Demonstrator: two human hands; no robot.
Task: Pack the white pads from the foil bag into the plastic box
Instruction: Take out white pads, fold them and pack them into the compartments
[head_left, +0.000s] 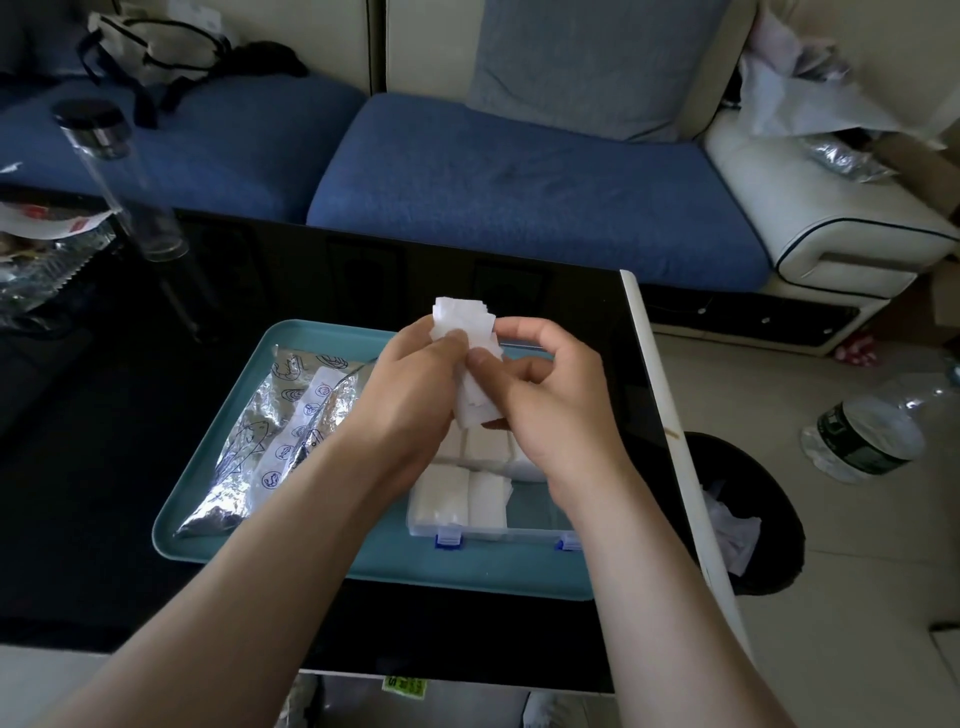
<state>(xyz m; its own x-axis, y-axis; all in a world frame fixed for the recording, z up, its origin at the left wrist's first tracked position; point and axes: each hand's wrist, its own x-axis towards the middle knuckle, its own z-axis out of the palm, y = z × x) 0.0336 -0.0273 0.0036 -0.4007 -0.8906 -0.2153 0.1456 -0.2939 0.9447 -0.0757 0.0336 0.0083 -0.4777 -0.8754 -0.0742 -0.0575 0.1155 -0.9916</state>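
two hands, one bundle: the left hand (415, 379) and right hand (550, 395) both pinch a single stack of white pads (462, 322) between curled fingers and thumbs, holding it in the air above the far part of the plastic box (519, 530)

one clear box, with two blue latches (449, 538) on its near wall; at least four piles of pads already lie inside in two rows, and the hands hide the rest of it

one foil bag (249, 457), crumpled and printed with fish, lies flat on the left half of the one teal tray (218, 551), apart from the box, which fills the right half

the tray sits on a black table (130, 519), its right rim close to the table's white right edge; a band of dark tabletop shows to its left and beyond it

one tall clear bottle (114, 171) with a black cap stands at the far left; on the floor past the right edge – one black bin (779, 519) and one plastic water bottle (862, 441)
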